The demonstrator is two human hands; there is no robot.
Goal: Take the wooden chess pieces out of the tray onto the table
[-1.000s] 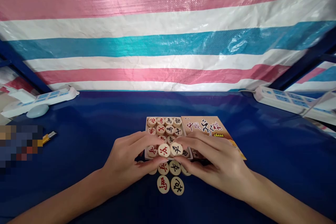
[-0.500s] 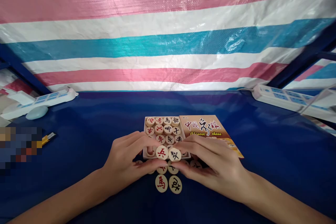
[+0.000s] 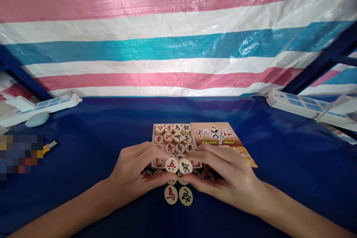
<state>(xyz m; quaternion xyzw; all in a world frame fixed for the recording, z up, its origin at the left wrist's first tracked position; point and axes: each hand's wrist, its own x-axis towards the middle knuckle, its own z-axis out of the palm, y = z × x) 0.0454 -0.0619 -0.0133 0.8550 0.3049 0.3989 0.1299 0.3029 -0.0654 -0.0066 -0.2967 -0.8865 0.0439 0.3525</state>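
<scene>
Between thumb and fingers, my left hand (image 3: 136, 165) pinches a round Chinese chess piece with a red character (image 3: 171, 165). Beside it, my right hand (image 3: 225, 169) grips a chess piece with a black character (image 3: 185, 166). The two pieces are held side by side, faces turned up toward me. Just beyond them is an open white box (image 3: 153, 134) with rows of red and black pieces inside; my fingers hide part of its near side. Nearer me on the table lie a red piece (image 3: 171, 194) and a black piece (image 3: 186, 195). More pieces lie partly covered under my hands.
A printed Chinese chess lid (image 3: 220, 134) lies right of the box. Power strips stand at the back left (image 3: 41, 109) and back right (image 3: 304, 108). A pale mouse-shaped object (image 3: 37, 119) and a yellow utility knife (image 3: 50, 147) are at left. Striped sheeting (image 3: 167, 48) hangs behind the blue table (image 3: 111, 119).
Both hands keep their hold, and the two held pieces have dipped slightly toward me. The view has shifted a little; the pieces on the table stay in place.
</scene>
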